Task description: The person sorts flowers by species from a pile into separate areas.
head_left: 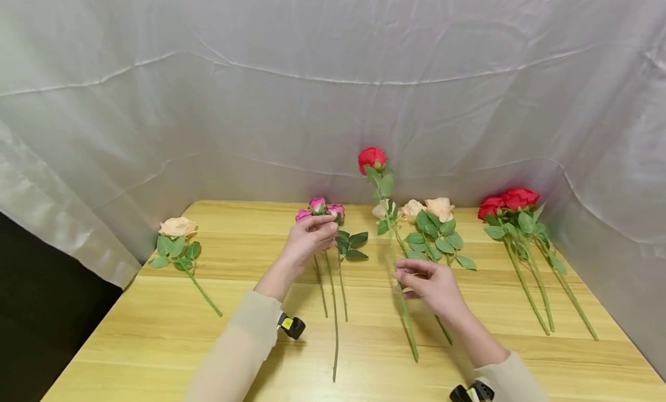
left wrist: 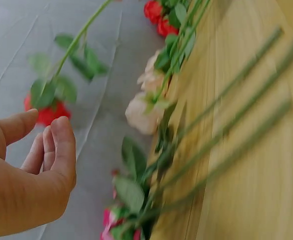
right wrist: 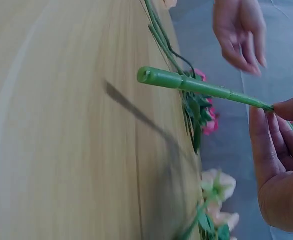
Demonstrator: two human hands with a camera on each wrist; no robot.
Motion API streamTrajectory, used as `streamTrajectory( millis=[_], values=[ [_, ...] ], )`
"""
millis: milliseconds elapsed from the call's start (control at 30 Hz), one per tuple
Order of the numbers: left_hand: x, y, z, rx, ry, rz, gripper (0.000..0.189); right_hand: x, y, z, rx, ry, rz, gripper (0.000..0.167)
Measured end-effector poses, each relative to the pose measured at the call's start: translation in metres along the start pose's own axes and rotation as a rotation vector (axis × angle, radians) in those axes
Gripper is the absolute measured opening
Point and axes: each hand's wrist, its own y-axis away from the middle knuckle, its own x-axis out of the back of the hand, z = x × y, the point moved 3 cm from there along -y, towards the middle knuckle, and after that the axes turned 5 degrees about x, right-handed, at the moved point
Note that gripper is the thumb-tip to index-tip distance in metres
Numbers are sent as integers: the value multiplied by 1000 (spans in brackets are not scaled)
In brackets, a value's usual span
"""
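Note:
My right hand [head_left: 432, 286] pinches the stem of a red rose [head_left: 372, 161] between thumb and fingertips. That rose is raised off the table, bloom up and away, its stem end toward me; in the right wrist view the green stem [right wrist: 201, 86] sticks out past the fingertips. My left hand [head_left: 312, 240] hovers with bent, relaxed fingers and holds nothing. In the left wrist view a gap shows between its thumb and fingers, the red bloom [left wrist: 51, 114] behind them. Just beyond and below the left hand lie pink roses [head_left: 317, 204], their stems pointing toward me.
Peach roses [head_left: 439, 208] lie at the back, right of centre, partly behind the raised stem. Another peach rose [head_left: 178, 227] lies alone at left. More red roses [head_left: 520, 198] lie at right. Grey cloth [head_left: 333, 124] hangs behind the wooden table [head_left: 156, 344].

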Motion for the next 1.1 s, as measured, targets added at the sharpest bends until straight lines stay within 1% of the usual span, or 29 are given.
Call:
streamTrajectory(
  millis=[167,367,533,600,733,800,900,967,1033,1100],
  values=[
    [33,9,6,-12,-48,55,42,22,8,0,5,39,28,42],
    [81,20,11,-32,-93,136,47,51,18,0,-13,102,62,47],
    [119,35,18,-40,-147,192,49,77,26,3,-13,154,88,52],
    [134,42,21,-40,-178,211,52,88,28,5,-12,160,98,49],
    [165,55,26,-46,-220,260,58,108,33,9,-6,158,120,29],
    [180,62,28,-57,-249,287,60,118,36,11,-10,179,136,25],
    [202,72,30,-76,-258,333,54,132,39,15,-29,221,155,29],
    [217,78,29,-77,-242,362,44,142,40,19,-39,259,164,34],
    [230,83,29,-65,-220,394,37,153,41,23,-52,275,166,35],
    [242,89,28,-48,-216,419,36,164,42,28,-66,289,170,35]
  ],
)
